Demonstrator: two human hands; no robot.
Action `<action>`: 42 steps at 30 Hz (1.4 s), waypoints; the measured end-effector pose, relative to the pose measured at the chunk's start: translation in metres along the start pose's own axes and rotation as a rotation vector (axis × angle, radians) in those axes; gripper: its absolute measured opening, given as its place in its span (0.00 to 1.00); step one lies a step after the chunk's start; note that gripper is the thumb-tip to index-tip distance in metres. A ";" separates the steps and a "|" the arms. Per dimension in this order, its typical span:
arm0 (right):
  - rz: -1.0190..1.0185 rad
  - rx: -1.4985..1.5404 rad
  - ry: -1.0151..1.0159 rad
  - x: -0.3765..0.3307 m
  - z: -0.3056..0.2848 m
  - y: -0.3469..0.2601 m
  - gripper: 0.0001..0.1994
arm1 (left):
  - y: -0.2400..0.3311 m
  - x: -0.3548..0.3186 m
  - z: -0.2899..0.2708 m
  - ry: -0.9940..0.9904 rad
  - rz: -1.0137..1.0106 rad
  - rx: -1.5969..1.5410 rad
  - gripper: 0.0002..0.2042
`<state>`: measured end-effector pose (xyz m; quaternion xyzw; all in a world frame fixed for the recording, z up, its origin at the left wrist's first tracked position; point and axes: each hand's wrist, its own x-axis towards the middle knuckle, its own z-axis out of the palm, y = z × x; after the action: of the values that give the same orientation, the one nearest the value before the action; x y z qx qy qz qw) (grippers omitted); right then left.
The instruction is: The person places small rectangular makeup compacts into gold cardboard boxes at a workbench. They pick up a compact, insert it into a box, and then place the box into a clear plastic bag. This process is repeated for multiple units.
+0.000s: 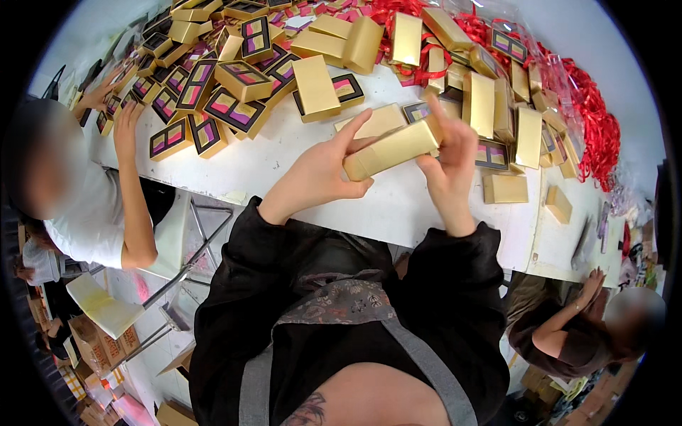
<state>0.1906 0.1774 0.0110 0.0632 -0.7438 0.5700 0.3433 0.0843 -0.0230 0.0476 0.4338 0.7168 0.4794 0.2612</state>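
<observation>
Above the near edge of the white table, a closed gold cardboard box [391, 150] is tilted with its right end higher. My left hand [316, 170] grips its left end, thumb and fingers on opposite sides. At the other end my right hand [453, 153] curls around the corner, its thumb low and its fingers along the far side. Just beyond lies another gold box [376, 119], partly covered by my hands. An upright gold box [317, 86] leans over an open box with dark dividers.
Open boxes with pink and purple inserts [238, 112] are heaped at the far left. More gold boxes [479, 105] and red ribbon [595, 106] fill the far right. One person reaches into the left heap; another person sits at the right end. A metal-framed chair [186, 266] stands left.
</observation>
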 end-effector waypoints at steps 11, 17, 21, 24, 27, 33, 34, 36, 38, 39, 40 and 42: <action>0.094 -0.217 -0.130 -0.032 0.059 -0.010 0.24 | -0.056 -0.033 0.053 0.630 0.240 -0.380 0.34; 0.168 -0.058 -0.038 -0.042 0.074 -0.016 0.19 | -0.052 -0.037 0.062 0.542 0.266 -0.268 0.15; 0.162 0.076 0.134 -0.056 0.078 -0.001 0.12 | -0.034 -0.043 0.060 0.316 -0.086 -0.699 0.12; 0.229 0.327 0.231 -0.054 0.086 -0.009 0.07 | -0.033 -0.037 0.060 0.402 0.007 -0.318 0.11; 0.478 0.485 0.210 -0.036 0.070 -0.026 0.07 | -0.034 -0.034 0.067 0.473 0.163 -0.012 0.15; 0.544 0.392 0.003 -0.026 0.029 -0.030 0.09 | -0.016 -0.030 0.073 0.415 0.261 -0.215 0.19; 0.516 0.332 -0.032 -0.027 0.025 -0.033 0.09 | -0.015 -0.028 0.070 0.403 0.269 -0.158 0.19; 0.449 0.205 -0.107 -0.022 0.017 -0.044 0.10 | -0.018 -0.018 0.060 0.386 0.295 -0.045 0.18; 0.337 0.096 -0.122 -0.026 0.009 -0.055 0.10 | -0.017 -0.012 0.059 0.361 0.292 -0.063 0.19; 0.281 0.044 -0.133 -0.027 0.003 -0.058 0.11 | -0.016 -0.009 0.060 0.352 0.289 -0.071 0.19; 0.308 0.046 -0.186 -0.028 -0.009 -0.057 0.11 | -0.013 -0.005 0.063 0.390 0.365 0.017 0.19; 0.162 -0.038 -0.240 -0.011 -0.051 -0.049 0.09 | -0.004 0.010 0.073 0.467 0.526 0.197 0.18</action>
<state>0.2449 0.2030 0.0496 0.0640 -0.7927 0.5702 0.2060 0.1361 0.0186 0.0153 0.5052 0.6638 0.5449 -0.0847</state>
